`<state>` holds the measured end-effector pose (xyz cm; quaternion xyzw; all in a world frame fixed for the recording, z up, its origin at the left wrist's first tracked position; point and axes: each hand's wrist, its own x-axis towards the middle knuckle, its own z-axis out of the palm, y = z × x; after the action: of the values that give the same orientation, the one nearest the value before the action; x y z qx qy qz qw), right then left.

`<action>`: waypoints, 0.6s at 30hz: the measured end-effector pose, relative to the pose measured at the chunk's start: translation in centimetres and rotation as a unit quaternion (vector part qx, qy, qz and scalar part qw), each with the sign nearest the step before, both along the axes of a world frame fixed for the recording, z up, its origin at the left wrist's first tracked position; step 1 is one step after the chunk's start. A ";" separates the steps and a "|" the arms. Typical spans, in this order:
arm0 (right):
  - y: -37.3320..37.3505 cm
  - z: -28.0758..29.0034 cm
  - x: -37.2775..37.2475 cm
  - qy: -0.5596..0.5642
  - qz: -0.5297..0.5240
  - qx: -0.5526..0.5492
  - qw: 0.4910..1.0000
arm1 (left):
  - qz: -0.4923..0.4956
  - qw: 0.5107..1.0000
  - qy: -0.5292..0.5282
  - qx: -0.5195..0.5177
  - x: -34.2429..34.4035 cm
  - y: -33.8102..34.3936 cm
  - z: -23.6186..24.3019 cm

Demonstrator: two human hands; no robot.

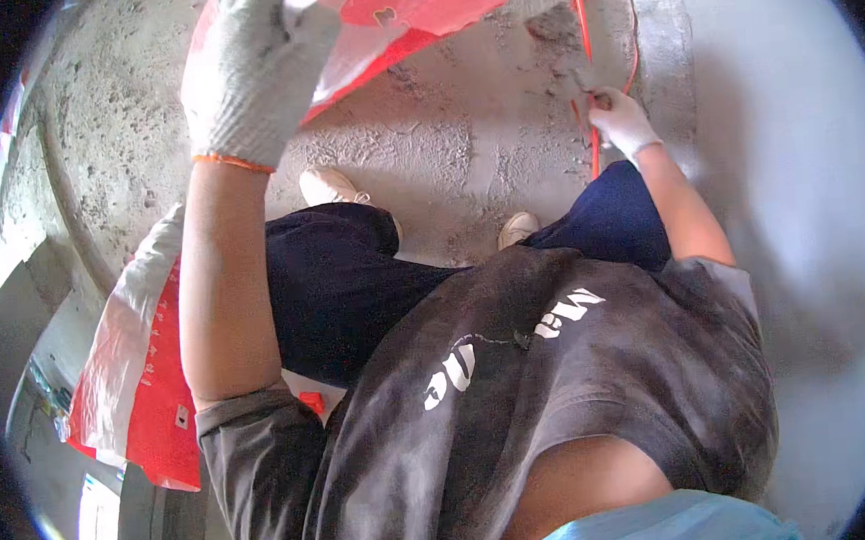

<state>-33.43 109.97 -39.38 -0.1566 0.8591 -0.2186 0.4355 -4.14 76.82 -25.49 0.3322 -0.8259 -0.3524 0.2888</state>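
Note:
My left hand [263,71], in a whitish knit glove with an orange cuff, is raised at the upper left. It is closed on a red-and-white plastic sheet [425,15], which spreads out on both sides of it; the fingertips run off the top edge. Lower on the right, my right hand [625,121], also gloved, reaches down near the floor by the wall. Its fingers are curled together, and a thin greyish piece sticks out past them, too small to name. Just beyond lies a dark grey clump [554,29] on the concrete.
Orange-red tubing [580,9] runs along the floor edge beside the pale wall [798,194]. More red-and-white plastic [149,380] hangs left of my left forearm. My shoes [331,187] stand on a rough concrete floor [394,147]. Window light enters at the far left.

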 end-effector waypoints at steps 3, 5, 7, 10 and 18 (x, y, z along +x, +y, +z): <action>-0.6 5.1 -1.6 0.033 0.020 0.028 0.999 | -0.017 0.966 -0.022 -0.255 -0.6 -0.3 1.5; -2.1 7.9 -2.0 0.105 0.072 0.050 0.991 | -0.078 0.979 -0.034 -0.184 -0.3 -1.3 2.8; -5.2 9.3 -2.0 0.140 0.122 0.043 0.982 | -0.126 0.991 -0.011 -0.054 -0.9 -2.7 3.6; -9.6 10.9 -0.2 0.195 0.173 0.019 0.965 | -0.109 0.986 -0.110 -0.060 -2.1 -5.9 4.7; -22.5 15.8 4.6 0.384 0.425 0.140 0.808 | -0.225 0.922 -0.315 0.013 -11.0 -15.8 3.6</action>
<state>-28.87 87.49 -23.61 -0.5143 0.8252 0.1892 0.1365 -15.17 61.04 -21.92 0.2347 -0.9227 -0.2958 -0.0775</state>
